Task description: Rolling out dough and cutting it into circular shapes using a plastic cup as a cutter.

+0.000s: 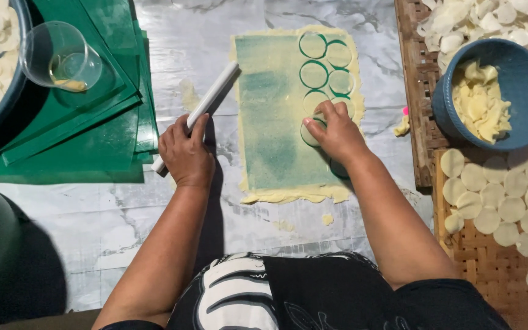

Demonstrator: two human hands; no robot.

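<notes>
Centrally, on the marbled tabletop (pixel 154 244): thin yellow dough sheet (pixel 276 122) over green plastic, mid-way through cutting rounds; right hand (pixel 336 131) closed around a round cutter (pixel 310 132), pressing at the column's lower end; left hand (pixel 184 153) gripping a white rolling pin (pixel 206 105); next cut likely needs uncut dough lower down.

Brightness: even, fairly bright in the middle, dim at the left edge.
Shadows: soft and dark beside the left hand (pixel 184 153) and forearm, falling toward the right.
Glare: faint sheen on the marbled floor (pixel 172 49).
Focus: sharp centre; plastic cup (pixel 62 56) slightly soft.
Distortion: mild wide-angle stretch at the corners.
</notes>
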